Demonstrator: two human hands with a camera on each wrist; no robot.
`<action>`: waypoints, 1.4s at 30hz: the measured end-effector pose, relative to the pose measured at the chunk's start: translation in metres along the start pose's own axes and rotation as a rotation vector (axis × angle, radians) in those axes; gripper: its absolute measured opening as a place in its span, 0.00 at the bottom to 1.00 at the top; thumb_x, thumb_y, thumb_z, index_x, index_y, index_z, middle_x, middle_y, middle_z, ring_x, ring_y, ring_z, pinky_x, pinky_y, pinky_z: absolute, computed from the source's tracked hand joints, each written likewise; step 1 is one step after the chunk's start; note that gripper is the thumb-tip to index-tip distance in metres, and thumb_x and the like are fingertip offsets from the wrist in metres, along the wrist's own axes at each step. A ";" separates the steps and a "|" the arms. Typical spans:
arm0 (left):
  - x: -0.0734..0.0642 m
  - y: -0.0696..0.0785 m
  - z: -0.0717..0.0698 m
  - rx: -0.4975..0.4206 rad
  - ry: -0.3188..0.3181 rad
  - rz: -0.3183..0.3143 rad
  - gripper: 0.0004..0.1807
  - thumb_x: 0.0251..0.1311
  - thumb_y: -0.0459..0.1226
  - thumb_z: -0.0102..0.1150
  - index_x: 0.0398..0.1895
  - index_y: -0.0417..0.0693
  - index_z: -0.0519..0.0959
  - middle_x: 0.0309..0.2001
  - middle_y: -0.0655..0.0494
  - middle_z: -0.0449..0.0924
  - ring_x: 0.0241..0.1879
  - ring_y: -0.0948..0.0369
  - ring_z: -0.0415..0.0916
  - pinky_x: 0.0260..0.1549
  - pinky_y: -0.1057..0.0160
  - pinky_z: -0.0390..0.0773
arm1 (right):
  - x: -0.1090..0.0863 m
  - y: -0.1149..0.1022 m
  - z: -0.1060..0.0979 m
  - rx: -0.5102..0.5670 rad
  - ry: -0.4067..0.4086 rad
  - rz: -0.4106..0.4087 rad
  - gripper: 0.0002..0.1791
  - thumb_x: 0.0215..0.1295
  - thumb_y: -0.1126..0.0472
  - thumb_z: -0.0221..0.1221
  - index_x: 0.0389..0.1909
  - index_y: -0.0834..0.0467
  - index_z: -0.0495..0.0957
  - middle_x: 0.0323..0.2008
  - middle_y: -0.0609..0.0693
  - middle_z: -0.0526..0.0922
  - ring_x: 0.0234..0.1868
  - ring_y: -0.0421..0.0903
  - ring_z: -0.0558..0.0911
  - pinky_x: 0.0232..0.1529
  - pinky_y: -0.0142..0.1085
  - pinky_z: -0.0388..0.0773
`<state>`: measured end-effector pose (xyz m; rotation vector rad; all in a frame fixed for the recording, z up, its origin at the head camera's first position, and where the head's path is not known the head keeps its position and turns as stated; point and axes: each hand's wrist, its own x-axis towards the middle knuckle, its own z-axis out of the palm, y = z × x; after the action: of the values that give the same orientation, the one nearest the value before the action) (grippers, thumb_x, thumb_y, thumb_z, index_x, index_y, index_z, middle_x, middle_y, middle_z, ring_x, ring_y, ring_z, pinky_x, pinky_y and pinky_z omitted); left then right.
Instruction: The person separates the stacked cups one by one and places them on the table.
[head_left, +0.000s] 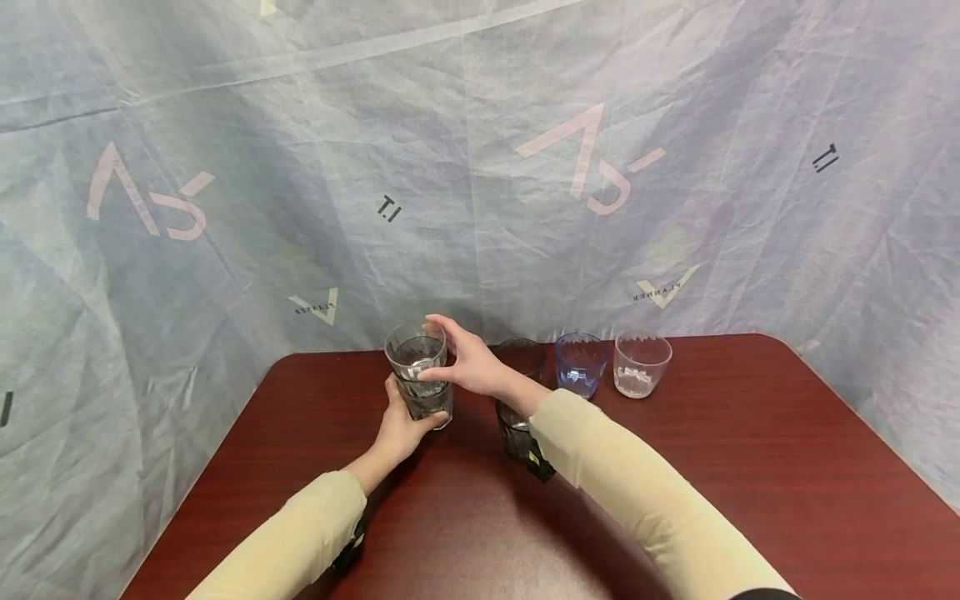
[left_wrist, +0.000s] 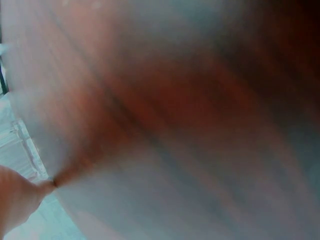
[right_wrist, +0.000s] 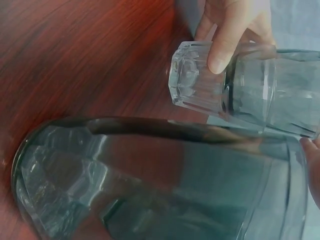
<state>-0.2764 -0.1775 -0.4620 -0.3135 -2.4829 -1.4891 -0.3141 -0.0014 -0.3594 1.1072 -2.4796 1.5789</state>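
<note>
A stack of nested drinking glasses stands on the table, left of centre in the head view. Its bottom glass (right_wrist: 192, 90) is clear with a faceted base, a grey-tinted glass (right_wrist: 250, 90) sits in it, and a clear top glass (head_left: 405, 348) rises above. My left hand (head_left: 399, 432) grips the stack low down, its thumb across the bottom glass. With thumb and fingers spread round its side, my right hand (head_left: 474, 362) holds the top glass. Only part of the left hand (left_wrist: 17, 200) shows in the left wrist view, over blurred tabletop.
Right of the stack, a dark tinted glass (head_left: 514, 435) stands partly behind the right forearm, with another dark glass (head_left: 519, 353) beyond. A blue glass (head_left: 581, 367) and a clear glass (head_left: 642, 371) follow along the back. A grey printed curtain (head_left: 465, 167) hangs behind the table (head_left: 750, 450).
</note>
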 end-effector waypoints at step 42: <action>0.000 0.000 0.000 -0.025 0.009 0.005 0.56 0.50 0.35 0.75 0.71 0.47 0.40 0.62 0.33 0.65 0.60 0.41 0.68 0.58 0.43 0.65 | -0.001 -0.015 -0.015 0.018 0.105 -0.002 0.44 0.57 0.62 0.70 0.71 0.61 0.58 0.63 0.55 0.71 0.64 0.47 0.70 0.56 0.43 0.73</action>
<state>-0.2758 -0.1774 -0.4618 -0.3166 -2.4561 -1.5167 -0.3104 0.0071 -0.3408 1.0008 -2.4019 1.6170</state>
